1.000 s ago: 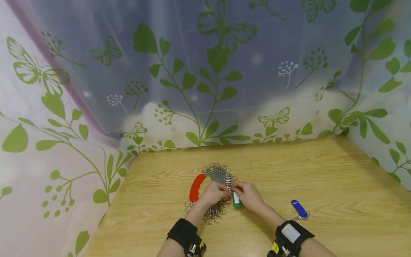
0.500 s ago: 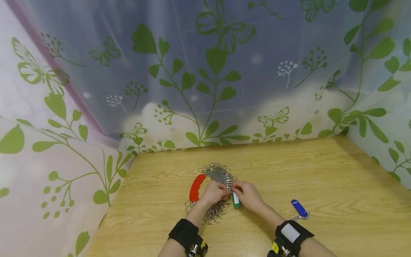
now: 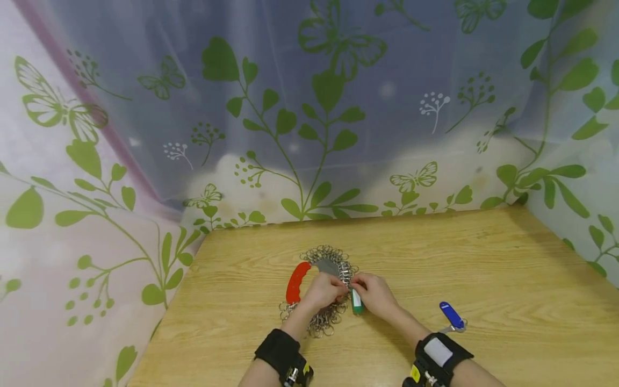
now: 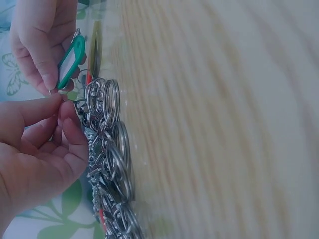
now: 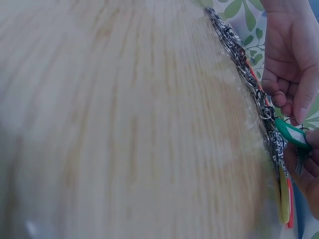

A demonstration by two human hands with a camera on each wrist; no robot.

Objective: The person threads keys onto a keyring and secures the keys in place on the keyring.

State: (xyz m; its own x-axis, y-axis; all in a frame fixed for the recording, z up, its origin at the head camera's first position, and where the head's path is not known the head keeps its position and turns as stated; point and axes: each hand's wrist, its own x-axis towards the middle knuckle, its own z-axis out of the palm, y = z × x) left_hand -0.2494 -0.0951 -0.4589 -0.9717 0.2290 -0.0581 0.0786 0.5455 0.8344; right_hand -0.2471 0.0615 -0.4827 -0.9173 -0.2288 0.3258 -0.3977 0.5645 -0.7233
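Observation:
A green key tag (image 3: 356,301) with a white label hangs between my two hands. In the left wrist view my right hand (image 4: 42,40) pinches the green tag by thumb and fingers, with a small key (image 5: 299,164) below it in the right wrist view. My left hand (image 3: 323,290) pinches a thin metal ring at the tag's end with thumb and forefinger, mostly covered by the fingertips. Just under the hands lies a large bunch of metal key rings (image 4: 117,144) with a red curved handle (image 3: 296,283) and a grey flat plate (image 3: 326,266).
A blue key tag (image 3: 451,315) with a key and ring lies to the right, beyond my right forearm. The bunch rests on a wood-grain table (image 3: 411,247). A patterned curtain (image 3: 309,134) closes off the back and sides.

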